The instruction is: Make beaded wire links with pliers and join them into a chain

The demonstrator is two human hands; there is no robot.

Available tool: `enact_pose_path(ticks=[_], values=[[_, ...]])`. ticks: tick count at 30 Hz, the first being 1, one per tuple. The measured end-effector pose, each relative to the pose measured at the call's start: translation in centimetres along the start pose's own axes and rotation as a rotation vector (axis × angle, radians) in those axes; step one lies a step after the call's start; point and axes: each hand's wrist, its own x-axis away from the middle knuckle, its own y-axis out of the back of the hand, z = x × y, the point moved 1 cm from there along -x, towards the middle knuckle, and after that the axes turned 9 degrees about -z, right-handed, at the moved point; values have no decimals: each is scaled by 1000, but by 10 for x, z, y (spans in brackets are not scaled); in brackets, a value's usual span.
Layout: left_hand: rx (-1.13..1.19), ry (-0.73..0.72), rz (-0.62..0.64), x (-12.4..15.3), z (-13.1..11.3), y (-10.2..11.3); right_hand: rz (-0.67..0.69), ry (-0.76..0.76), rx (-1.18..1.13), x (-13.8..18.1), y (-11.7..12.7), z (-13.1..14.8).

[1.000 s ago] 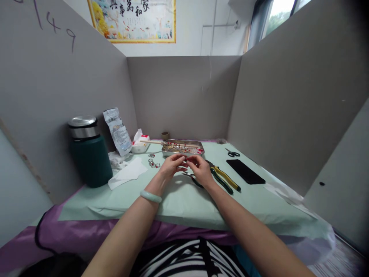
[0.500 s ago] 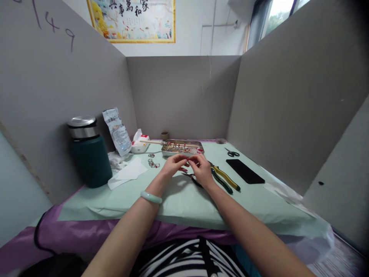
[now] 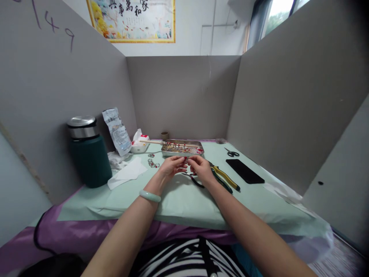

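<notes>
At the centre of the frame, both hands are raised over the pale green table cover (image 3: 184,206). The left hand (image 3: 173,166) and right hand (image 3: 201,168) are drawn nearly together, thumbs and fingers narrowed in a pinch on what looks like a small red piece (image 3: 185,159); its exact shape is too small to tell. The piece sits between the two sets of fingertips, just in front of the metal tray (image 3: 166,154).

A loose pinch could let the piece slip and bounce, perhaps into the tray, where it would be hard to pick out among the red beads there. The dark-handled pliers (image 3: 198,182) lie beneath the right hand and the yellow-and-green pliers (image 3: 226,179) just beside its wrist, so a careless drop of that arm could knock either. A sweep leftward could scatter the silvery pieces (image 3: 153,163) at centre left.

The tray limits reaching forward. Open cover lies between the forearms, down to the front edge at lower centre; anything rolling that way could fall off. At right, the phone (image 3: 245,171) and scissors (image 3: 233,154) narrow the room.
</notes>
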Motion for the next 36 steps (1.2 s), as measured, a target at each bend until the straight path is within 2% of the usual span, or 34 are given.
enact_pose_path(ticks=[6,17,22,25,27,30,33,36], values=[[87,36,-38,-3,2,3,40,-181,-140,0,0,2],[13,28,-48,0,2,-1,80,-199,-100,2,1,1],[-137,7,-81,4,-3,0,52,-179,-19,3,2,2],[-244,-52,-181,6,-16,15,9,-155,31,3,1,0],[-347,-104,-274,4,-28,34,-5,-133,52,2,2,-3],[-622,-156,-466,-1,-44,67,-1,-115,83,1,2,-8],[-738,-122,-488,-9,-50,90,1,-125,108,2,1,-8],[-835,-85,-473,-16,-48,99,-8,-141,124,3,0,-6]])
